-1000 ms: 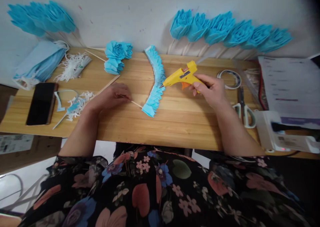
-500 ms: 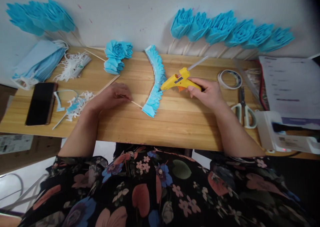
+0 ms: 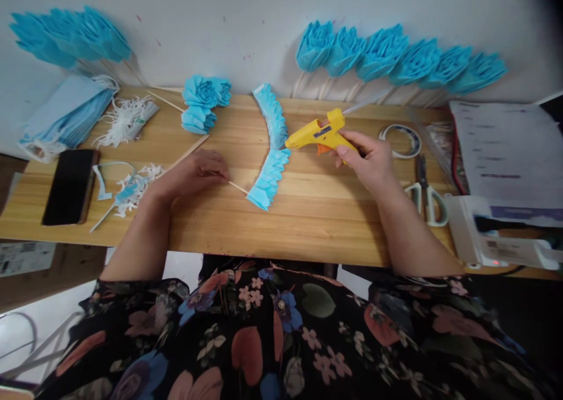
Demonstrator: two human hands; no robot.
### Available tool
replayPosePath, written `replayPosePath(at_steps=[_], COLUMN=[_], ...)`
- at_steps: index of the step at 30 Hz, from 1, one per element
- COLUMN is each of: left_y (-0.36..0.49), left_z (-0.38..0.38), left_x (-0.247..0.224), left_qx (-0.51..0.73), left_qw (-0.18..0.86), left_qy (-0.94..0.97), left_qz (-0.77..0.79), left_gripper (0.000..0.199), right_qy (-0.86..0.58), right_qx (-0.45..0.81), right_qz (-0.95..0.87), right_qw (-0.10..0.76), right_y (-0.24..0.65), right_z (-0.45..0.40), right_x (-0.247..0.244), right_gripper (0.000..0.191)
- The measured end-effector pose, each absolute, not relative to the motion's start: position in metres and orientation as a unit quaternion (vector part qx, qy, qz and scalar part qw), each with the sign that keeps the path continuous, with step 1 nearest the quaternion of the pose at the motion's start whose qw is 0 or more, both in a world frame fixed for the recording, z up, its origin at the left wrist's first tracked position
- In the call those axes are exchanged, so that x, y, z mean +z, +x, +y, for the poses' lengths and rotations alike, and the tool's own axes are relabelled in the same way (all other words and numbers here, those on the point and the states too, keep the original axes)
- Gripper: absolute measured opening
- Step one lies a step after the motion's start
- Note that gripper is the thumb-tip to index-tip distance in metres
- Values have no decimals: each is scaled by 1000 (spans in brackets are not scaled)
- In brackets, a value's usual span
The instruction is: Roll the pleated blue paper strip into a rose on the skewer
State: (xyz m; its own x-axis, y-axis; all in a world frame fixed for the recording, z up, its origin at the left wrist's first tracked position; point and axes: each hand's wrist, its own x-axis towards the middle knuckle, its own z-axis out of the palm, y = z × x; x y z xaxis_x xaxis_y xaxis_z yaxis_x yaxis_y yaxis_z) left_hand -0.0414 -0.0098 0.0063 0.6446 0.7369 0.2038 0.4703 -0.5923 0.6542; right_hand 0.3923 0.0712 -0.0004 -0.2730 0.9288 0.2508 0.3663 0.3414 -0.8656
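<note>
My right hand (image 3: 368,159) grips a yellow glue gun (image 3: 317,134), its nozzle touching the right edge of a curved strip of folded blue paper (image 3: 271,145) lying on the wooden table (image 3: 316,212). My left hand (image 3: 193,173) pinches a thin wooden stick (image 3: 233,185) flat against the table; the stick's far end meets the near end of the blue strip.
Blue paper flowers on sticks (image 3: 396,60) lean on the wall at the back, more (image 3: 70,33) at the far left, and two (image 3: 203,101) lie on the table. A phone (image 3: 70,186), paper scraps (image 3: 132,184), tape roll (image 3: 402,141), scissors (image 3: 428,195), papers (image 3: 505,148) surround the work.
The glue gun first tipped down onto the strip, then lifted and moved a little farther up along its edge. The left hand and stick stayed where they were.
</note>
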Motion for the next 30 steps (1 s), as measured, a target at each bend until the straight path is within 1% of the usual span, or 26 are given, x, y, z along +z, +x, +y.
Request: replayPosePath(at_steps=[3, 7, 12, 16, 21, 26, 30], left_y=[-41, -42, -43, -43, -43, -41, -40], left_z=[-10, -11, -11, -10, -8, -9, -10], left_x=[4, 2, 1, 3, 2, 3, 3], left_qx=[242, 249, 242, 242, 253, 252, 256], left_qw=[278, 282, 286, 290, 278, 273, 284], left_qy=[861, 853, 853, 851, 862, 865, 855], left_qz=[350, 362, 363, 364, 339, 338, 350], left_gripper=[38, 37, 30, 29, 27, 28, 30], right_qy=[-457, -459, -448, -455, -459, -450, -446], right_qx=[331, 302, 295, 312, 362, 347, 327], right_qz=[-731, -750, -759, -742, -705, -722, -753], right_qw=[385, 368, 369, 380, 402, 396, 357], right_y=[394, 394, 392, 391, 388, 385, 381], right_z=[71, 71, 73, 74, 72, 66, 64], right_x=[-1, -3, -9, -9, -5, -3, -3], right_gripper=[55, 47, 38, 40, 52, 50, 48])
